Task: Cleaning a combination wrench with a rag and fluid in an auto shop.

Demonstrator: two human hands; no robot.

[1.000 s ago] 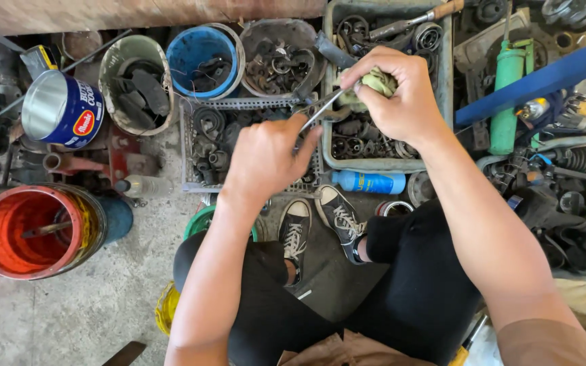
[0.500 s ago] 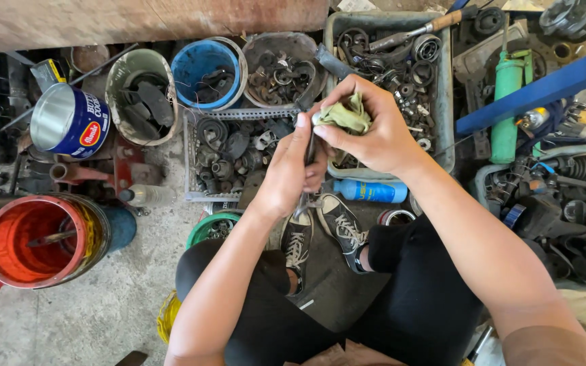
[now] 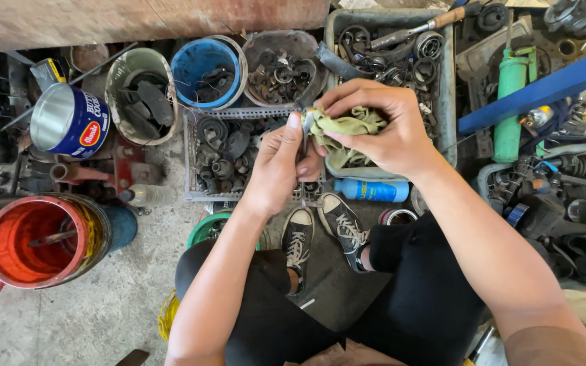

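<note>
Person sat low on the concrete floor point(image 3: 83, 318), black sneakers point(image 3: 320, 234) tucked in, both hands up over the parts bins.

Left hand point(image 3: 276, 169): fingers curled, thumb and forefinger pinched tight on a thin metal tool point(image 3: 306, 129), held roughly upright. Couldn't tell what kind of tool; most of it was buried.

Right hand point(image 3: 384, 129): fingers closed around a crumpled pale-green rag point(image 3: 347, 129), pressing it against the tool. Rag and tool touching, hands nearly touching too.

All of that sat above the near edge of the wire mesh basket point(image 3: 194, 173) of dark rubber and metal parts, and the grey plastic tray point(image 3: 450, 102) of bearings and rings to the right.

Far row: blue bucket point(image 3: 191, 68), a grey pot point(image 3: 120, 74) of black pieces left of it. Blue tin can point(image 3: 69, 122) lay on its side far left. Orange-lined drum point(image 3: 32, 240) near left. Blue bottle point(image 3: 373, 190) lay flat just right of the shoes. Green cylinder point(image 3: 510, 102) upright at right.
</note>
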